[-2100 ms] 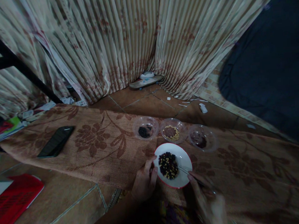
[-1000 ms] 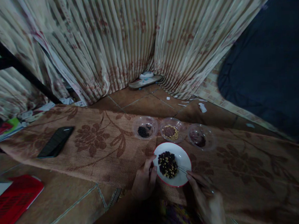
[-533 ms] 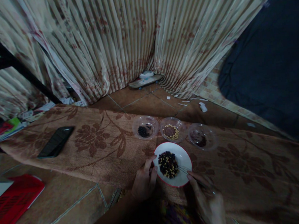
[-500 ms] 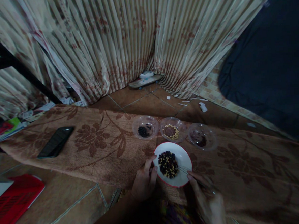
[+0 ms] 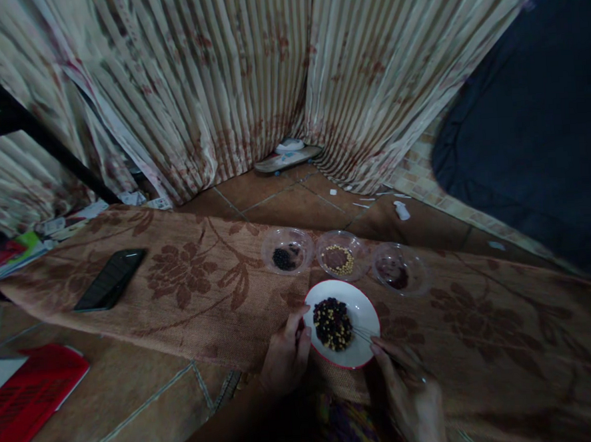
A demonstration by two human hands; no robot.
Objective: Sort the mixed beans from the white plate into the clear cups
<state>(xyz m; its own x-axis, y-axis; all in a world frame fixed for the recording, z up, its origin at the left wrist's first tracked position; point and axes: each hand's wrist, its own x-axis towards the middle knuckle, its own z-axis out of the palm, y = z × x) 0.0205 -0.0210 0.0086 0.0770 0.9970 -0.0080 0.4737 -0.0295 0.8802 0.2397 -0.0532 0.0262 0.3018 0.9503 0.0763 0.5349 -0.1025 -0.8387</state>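
A white plate with a red rim (image 5: 361,303) lies on the cloth. Black, yellow and dark red beans (image 5: 332,324) are heaped in its left half. My left hand (image 5: 286,355) grips the plate's left edge, thumb and fingers at the rim. In my right hand (image 5: 411,394) is a slim metal utensil (image 5: 362,333). Its fine prongs or wires reach into the plate beside the beans; whether it is a fork or a whisk I cannot tell. Behind the plate stand three clear plastic bowls: one with black beans (image 5: 284,258), one with yellow beans (image 5: 345,264), one with dark red beans (image 5: 399,279).
A brown flowered cloth (image 5: 202,333) covers the long, narrow surface. A black phone (image 5: 110,280) rests at its left. A red basket (image 5: 40,390) is on the floor at lower left. Beyond are a striped curtain (image 5: 246,70), a skateboard (image 5: 288,160) and a dark blue covered shape (image 5: 531,146).
Almost nothing differs. Both hands stay at the plate, and the utensil in my right hand has shifted only very slightly.
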